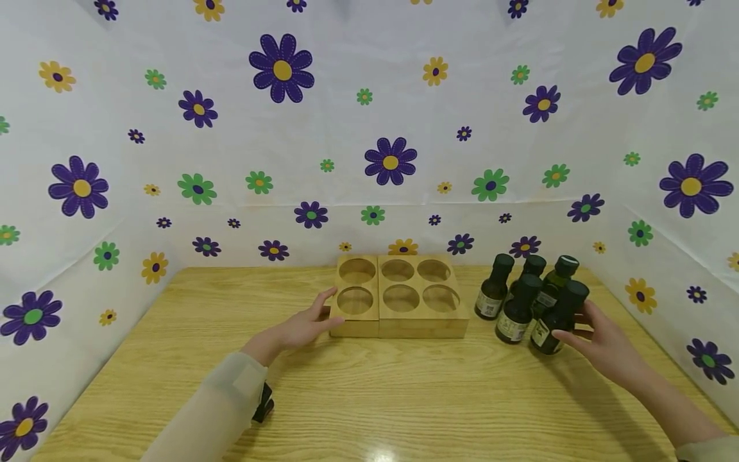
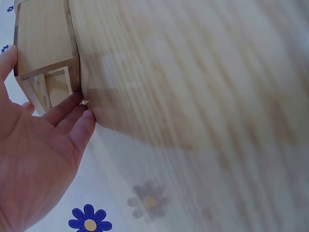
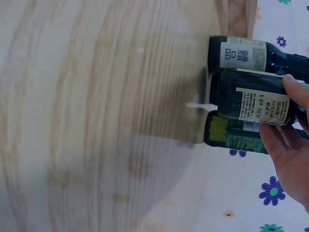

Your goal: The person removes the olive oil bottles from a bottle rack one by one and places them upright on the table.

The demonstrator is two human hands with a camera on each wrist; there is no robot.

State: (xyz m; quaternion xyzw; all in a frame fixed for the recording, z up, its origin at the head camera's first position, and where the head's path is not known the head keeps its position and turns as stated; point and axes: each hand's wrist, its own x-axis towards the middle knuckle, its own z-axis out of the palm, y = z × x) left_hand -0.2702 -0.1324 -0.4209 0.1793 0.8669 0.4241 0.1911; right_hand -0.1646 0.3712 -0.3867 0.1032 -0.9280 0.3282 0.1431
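At the left end of a light wooden holder with round holes (image 1: 424,327), my left hand (image 1: 300,327) grips the narrow block (image 1: 355,328), which has two holes. The left wrist view shows this left hand (image 2: 43,150) with its thumb and fingers on opposite edges of the block's hollow end (image 2: 46,38). Off to the right, my right hand (image 1: 606,346) holds a dark glass bottle (image 1: 554,324) with a black cap. In the right wrist view, thumb and fingers pinch this bottle (image 3: 251,99) near its shoulder, its printed label facing the camera.
Several similar dark bottles (image 1: 514,317) cluster beside the held one, right of the holder. A small black object (image 1: 263,404) shows by the left sleeve. The wood-grain table (image 1: 381,391) is bordered at the back and sides by flower-patterned white cloth (image 1: 323,128).
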